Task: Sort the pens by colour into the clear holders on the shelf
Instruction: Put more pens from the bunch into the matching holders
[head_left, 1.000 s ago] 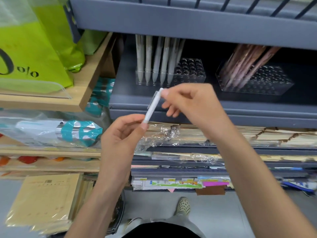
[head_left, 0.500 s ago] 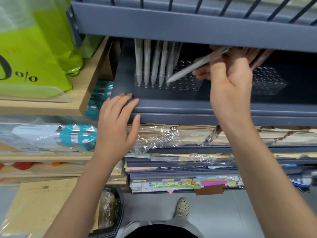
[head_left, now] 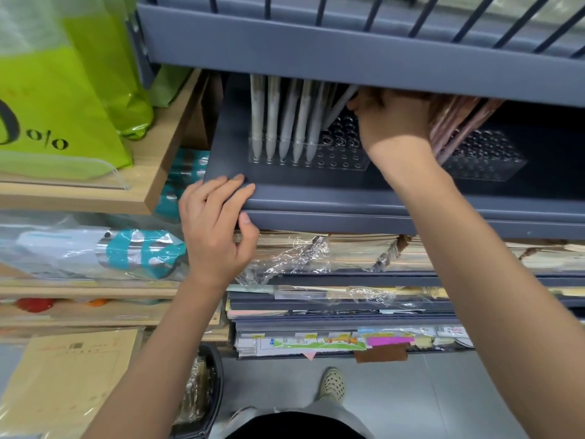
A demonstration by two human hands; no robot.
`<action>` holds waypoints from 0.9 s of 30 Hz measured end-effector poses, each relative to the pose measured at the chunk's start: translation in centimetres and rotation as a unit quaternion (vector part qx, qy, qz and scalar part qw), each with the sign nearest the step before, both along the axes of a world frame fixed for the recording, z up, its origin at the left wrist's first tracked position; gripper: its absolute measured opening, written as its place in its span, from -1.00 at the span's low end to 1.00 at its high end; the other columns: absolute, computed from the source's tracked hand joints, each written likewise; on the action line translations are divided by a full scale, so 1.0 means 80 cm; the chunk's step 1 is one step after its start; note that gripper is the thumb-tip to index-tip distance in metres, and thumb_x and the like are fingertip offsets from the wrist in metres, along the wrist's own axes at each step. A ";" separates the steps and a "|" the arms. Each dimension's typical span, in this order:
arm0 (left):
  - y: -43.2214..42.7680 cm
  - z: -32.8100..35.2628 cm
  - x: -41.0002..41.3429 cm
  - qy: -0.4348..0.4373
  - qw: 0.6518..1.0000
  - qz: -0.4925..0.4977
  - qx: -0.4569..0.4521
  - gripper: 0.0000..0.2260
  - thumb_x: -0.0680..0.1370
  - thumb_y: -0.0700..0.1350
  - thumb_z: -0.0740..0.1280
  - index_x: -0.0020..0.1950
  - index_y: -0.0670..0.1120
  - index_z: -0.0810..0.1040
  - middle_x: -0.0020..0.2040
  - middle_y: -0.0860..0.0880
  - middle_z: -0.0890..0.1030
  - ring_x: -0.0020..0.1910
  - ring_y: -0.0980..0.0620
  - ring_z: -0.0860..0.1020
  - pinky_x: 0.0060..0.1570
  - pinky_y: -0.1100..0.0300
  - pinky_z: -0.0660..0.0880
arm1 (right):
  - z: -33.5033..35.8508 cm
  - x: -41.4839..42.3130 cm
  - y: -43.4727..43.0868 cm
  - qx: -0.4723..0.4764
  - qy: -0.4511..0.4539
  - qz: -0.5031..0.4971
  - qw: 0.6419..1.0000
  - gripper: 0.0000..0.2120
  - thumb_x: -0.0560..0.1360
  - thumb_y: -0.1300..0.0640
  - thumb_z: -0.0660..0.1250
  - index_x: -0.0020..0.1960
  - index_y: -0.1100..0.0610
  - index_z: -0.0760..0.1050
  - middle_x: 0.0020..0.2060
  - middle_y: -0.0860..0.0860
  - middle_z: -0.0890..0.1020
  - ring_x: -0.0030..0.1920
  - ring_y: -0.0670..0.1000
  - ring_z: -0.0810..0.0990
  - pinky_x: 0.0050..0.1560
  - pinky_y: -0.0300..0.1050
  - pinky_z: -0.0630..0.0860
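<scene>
Left holder (head_left: 343,160): white pens (head_left: 286,122) standing; another pen (head_left: 340,106), pinched in right hand (head_left: 389,122), unseated; left hand (head_left: 215,223) flat on shelf (head_left: 348,198).

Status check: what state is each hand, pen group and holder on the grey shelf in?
left hand: rests on the shelf edge, holding nothing.
right hand: inside the shelf, holds tilted white pen.
tilted white pen: leaning, lower end at left holder.
upright white pens: five, standing in left holder's front row.
pink pens: leaning in right holder.
</scene>
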State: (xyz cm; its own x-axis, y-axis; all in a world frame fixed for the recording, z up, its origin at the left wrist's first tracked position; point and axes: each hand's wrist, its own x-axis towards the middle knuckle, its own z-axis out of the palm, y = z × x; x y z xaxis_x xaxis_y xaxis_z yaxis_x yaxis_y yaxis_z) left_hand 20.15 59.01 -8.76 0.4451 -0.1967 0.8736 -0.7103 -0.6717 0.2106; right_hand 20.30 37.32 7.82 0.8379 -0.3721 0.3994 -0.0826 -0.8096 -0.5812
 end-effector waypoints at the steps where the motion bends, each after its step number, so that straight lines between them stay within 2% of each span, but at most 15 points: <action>1: 0.000 -0.001 0.000 -0.001 1.000 0.000 -0.001 -0.68 0.60 -0.15 0.16 0.19 -0.23 0.63 0.19 -0.19 0.64 0.18 -0.21 0.53 0.16 -0.27 0.43 | 0.001 0.006 0.000 -0.003 0.003 0.007 1.000 -0.66 0.64 0.10 0.08 0.23 0.20 0.55 0.20 0.12 0.61 0.24 0.13 0.53 0.27 -0.13 0.36; 3: 0.000 -0.001 0.001 -0.004 1.000 0.003 -0.001 -0.68 0.60 -0.15 0.16 0.19 -0.23 0.63 0.19 -0.19 0.64 0.18 -0.22 0.54 0.16 -0.26 0.43 | 0.000 0.017 -0.001 -0.015 0.023 0.015 1.000 -0.72 0.64 0.12 0.07 0.12 0.14 0.54 0.07 0.03 0.62 0.03 0.05 0.54 -0.02 -0.23 0.32; 5: -0.001 -0.001 0.001 -0.003 1.000 0.005 0.001 -0.68 0.60 -0.15 0.16 0.19 -0.23 0.63 0.19 -0.19 0.64 0.17 -0.22 0.54 0.17 -0.25 0.43 | 0.000 0.023 -0.002 -0.044 0.047 0.011 0.998 -0.83 0.64 0.13 0.06 -0.02 0.07 0.42 -0.09 -0.04 0.52 -0.23 -0.04 0.40 -0.25 -0.21 0.18; 6: -0.001 -0.001 0.000 -0.003 1.000 0.006 0.001 -0.68 0.60 -0.15 0.16 0.19 -0.23 0.63 0.19 -0.19 0.64 0.17 -0.22 0.54 0.17 -0.25 0.43 | 0.001 0.025 -0.001 -0.057 0.053 0.009 0.997 -0.84 0.65 0.12 0.05 -0.04 0.07 0.37 -0.12 -0.04 0.47 -0.31 -0.08 0.32 -0.30 -0.19 0.14; 8: -0.001 0.000 0.000 -0.003 1.000 0.008 0.000 -0.68 0.60 -0.15 0.16 0.19 -0.24 0.63 0.19 -0.19 0.64 0.18 -0.22 0.54 0.18 -0.24 0.43 | 0.003 0.030 0.000 -0.068 0.061 0.007 0.996 -0.82 0.66 0.12 0.03 0.00 0.08 0.39 -0.09 -0.02 0.45 -0.29 -0.09 0.32 -0.21 -0.27 0.14; 10: -0.001 0.000 -0.001 -0.002 1.000 0.006 -0.004 -0.68 0.60 -0.16 0.16 0.19 -0.24 0.63 0.19 -0.19 0.64 0.18 -0.22 0.54 0.18 -0.24 0.43 | 0.003 0.032 0.000 -0.079 0.064 0.002 0.995 -0.80 0.66 0.16 0.02 0.06 0.12 0.42 0.00 0.04 0.51 -0.13 -0.01 0.36 -0.05 -0.23 0.18; 14: -0.001 0.000 -0.002 0.005 1.000 0.004 -0.008 -0.69 0.59 -0.16 0.18 0.21 -0.23 0.62 0.21 -0.17 0.63 0.20 -0.21 0.53 0.19 -0.23 0.43 | 0.006 0.032 0.005 -0.108 0.068 -0.007 0.992 -0.74 0.66 0.18 0.00 0.16 0.19 0.43 -0.01 0.10 0.50 -0.05 0.03 0.39 -0.03 -0.14 0.22; 16: 0.000 0.000 -0.003 0.011 1.000 0.003 -0.008 -0.69 0.59 -0.17 0.18 0.21 -0.22 0.62 0.21 -0.17 0.63 0.20 -0.21 0.52 0.19 -0.23 0.43 | 0.008 0.031 0.007 -0.116 0.074 -0.006 0.990 -0.69 0.67 0.11 0.00 0.26 0.17 0.43 0.12 0.12 0.54 0.08 0.07 0.47 0.00 -0.14 0.28; 18: 0.001 0.001 -0.004 0.020 1.000 0.004 -0.004 -0.69 0.59 -0.17 0.18 0.22 -0.22 0.62 0.22 -0.17 0.63 0.21 -0.22 0.52 0.19 -0.23 0.43 | 0.008 0.029 0.008 -0.128 0.082 -0.008 0.988 -0.66 0.67 0.05 0.01 0.28 0.14 0.45 0.24 0.12 0.54 0.21 0.10 0.48 0.02 -0.18 0.26; 20: 0.002 0.004 -0.009 0.040 0.999 0.002 0.000 -0.69 0.58 -0.19 0.19 0.23 -0.23 0.61 0.23 -0.18 0.62 0.22 -0.23 0.52 0.22 -0.22 0.41 | 0.005 0.025 0.006 -0.109 0.070 -0.017 0.991 -0.65 0.65 -0.03 0.05 0.24 0.11 0.50 0.20 0.09 0.59 0.20 0.10 0.51 -0.02 -0.23 0.25; 23: 0.004 0.018 -0.020 0.095 0.995 -0.018 -0.002 -0.69 0.57 -0.22 0.22 0.25 -0.24 0.60 0.25 -0.18 0.60 0.27 -0.23 0.49 0.32 -0.16 0.37 | 0.000 0.006 0.000 -0.024 0.039 -0.006 0.999 -0.64 0.60 -0.09 0.15 0.13 0.12 0.57 0.05 0.10 0.67 0.10 0.11 0.61 0.11 -0.17 0.47; 25: 0.006 0.031 -0.031 0.166 0.985 -0.040 -0.025 -0.69 0.57 -0.22 0.22 0.27 -0.21 0.59 0.28 -0.14 0.58 0.34 -0.16 0.45 0.40 -0.06 0.33 | -0.003 -0.015 -0.005 0.026 -0.003 0.017 1.000 -0.75 0.55 -0.04 0.23 -0.03 0.10 0.59 -0.10 0.07 0.69 -0.02 0.09 0.65 0.06 -0.05 0.55; 27: 0.011 0.047 -0.044 0.263 0.957 -0.072 -0.104 -0.69 0.58 -0.18 0.24 0.30 -0.13 0.57 0.31 -0.06 0.56 0.38 0.00 0.43 0.42 0.11 0.31 | -0.003 -0.042 -0.008 0.107 -0.036 0.040 0.993 -0.91 0.49 -0.02 0.28 -0.08 -0.05 0.54 -0.16 -0.05 0.69 -0.08 0.06 0.67 0.05 0.04 0.58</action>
State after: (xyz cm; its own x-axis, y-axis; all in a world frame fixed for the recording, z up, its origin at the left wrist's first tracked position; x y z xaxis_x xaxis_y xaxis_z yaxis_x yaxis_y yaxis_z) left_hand 16.62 59.90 -5.00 0.8153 -0.1350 0.5631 -0.5509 -0.4803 0.6825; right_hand 16.92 36.70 7.56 0.8408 -0.3880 0.3774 0.0250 -0.6687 -0.7431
